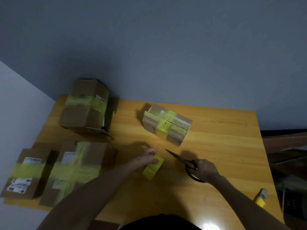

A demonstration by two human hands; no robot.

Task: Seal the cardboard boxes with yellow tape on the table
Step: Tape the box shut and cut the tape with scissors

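Observation:
My left hand [146, 161] grips a roll of yellow tape [153, 167] on the wooden table [216, 138], near its middle. To the right of it, my right hand [206, 170] holds black scissors [182, 161] low over the table, blades pointing up-left toward the tape. A small cardboard box [167, 124] crossed with yellow tape sits behind them. On the left are three larger taped boxes: one at the back [84, 107], one at the front [74, 170], one at the front left edge [25, 173].
A small yellow bottle or tube [260, 197] lies near the table's right front edge. A grey-blue wall [166, 47] stands right behind the table. Dark furniture [289, 163] sits to the right of the table.

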